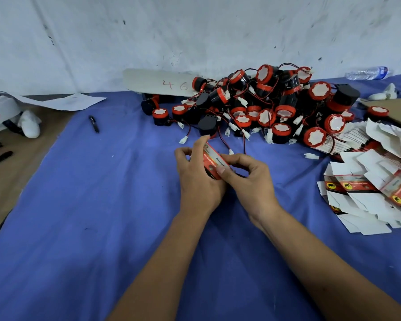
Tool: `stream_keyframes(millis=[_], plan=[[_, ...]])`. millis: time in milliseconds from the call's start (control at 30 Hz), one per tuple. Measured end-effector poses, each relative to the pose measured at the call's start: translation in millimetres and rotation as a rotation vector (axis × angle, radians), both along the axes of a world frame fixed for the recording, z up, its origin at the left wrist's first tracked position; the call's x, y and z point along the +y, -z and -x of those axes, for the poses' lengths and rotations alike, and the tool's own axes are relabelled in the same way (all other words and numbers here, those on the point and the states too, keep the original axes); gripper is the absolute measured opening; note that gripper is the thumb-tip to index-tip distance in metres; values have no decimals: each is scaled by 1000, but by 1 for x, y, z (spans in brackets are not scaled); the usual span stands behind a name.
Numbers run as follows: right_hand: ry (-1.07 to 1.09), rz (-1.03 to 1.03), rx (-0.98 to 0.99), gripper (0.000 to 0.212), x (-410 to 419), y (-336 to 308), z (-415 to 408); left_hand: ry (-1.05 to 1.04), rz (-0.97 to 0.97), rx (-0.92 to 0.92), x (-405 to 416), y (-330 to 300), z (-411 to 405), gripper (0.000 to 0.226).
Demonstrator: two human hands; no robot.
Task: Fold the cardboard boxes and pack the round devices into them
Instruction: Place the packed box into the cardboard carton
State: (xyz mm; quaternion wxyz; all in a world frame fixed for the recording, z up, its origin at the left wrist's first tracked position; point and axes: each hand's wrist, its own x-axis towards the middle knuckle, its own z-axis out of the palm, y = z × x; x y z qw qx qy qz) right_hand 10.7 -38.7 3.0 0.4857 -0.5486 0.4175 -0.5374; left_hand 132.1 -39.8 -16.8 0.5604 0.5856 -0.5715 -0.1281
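Over blue cloth (102, 205), left hand (198, 181) and right hand (252, 181) each grip one red box (214, 162), contents hidden.

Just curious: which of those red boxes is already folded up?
The red box gripped between the left hand and right hand; the boxes piled at right lie flat.
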Motion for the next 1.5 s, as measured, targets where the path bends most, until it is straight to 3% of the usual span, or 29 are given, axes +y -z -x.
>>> stream_keyframes(millis=[67, 233, 400, 467, 567, 633, 800, 967, 1133, 1233, 1333, 1500], plan=[[-13, 5, -1, 19, -1, 0, 3, -19, -8, -48, 0, 0, 4, 76], [-112, 81, 48, 40, 0, 2, -1, -9, -47, -73, -2, -4, 7, 77], [-3, 206, 196, 35, -6, -2, 18, 206, -19, -60, 7, -10, 7, 86], [37, 261, 235, 28, -2, -7, 31, 319, -3, 3, 13, -19, 4, 74], [120, 334, 279, 23, 12, -21, 61, 501, -39, 247, 22, -38, 16, 33], [223, 413, 350, 22, 28, -35, 93, 569, 1, 306, 21, -53, 42, 9], [535, 458, 586, 24, 86, -92, 212, 816, 111, 247, 25, -96, 165, 14], [807, 247, 925, 22, 177, -155, 341, 1128, 5, 289, 66, -128, 312, 19], [1091, -145, 1248, 49, 280, -190, 422, 1428, -11, 26, 130, -151, 426, 26], [1144, -408, 1267, 40, 312, -189, 448, 1409, 85, -257, 147, -151, 455, 32], [1037, -647, 1241, 30, 316, -182, 452, 1317, 146, -309, 143, -146, 456, 23], [1183, -409, 1218, 18, 290, -183, 435, 1094, 197, -199, 118, -134, 436, 14]])
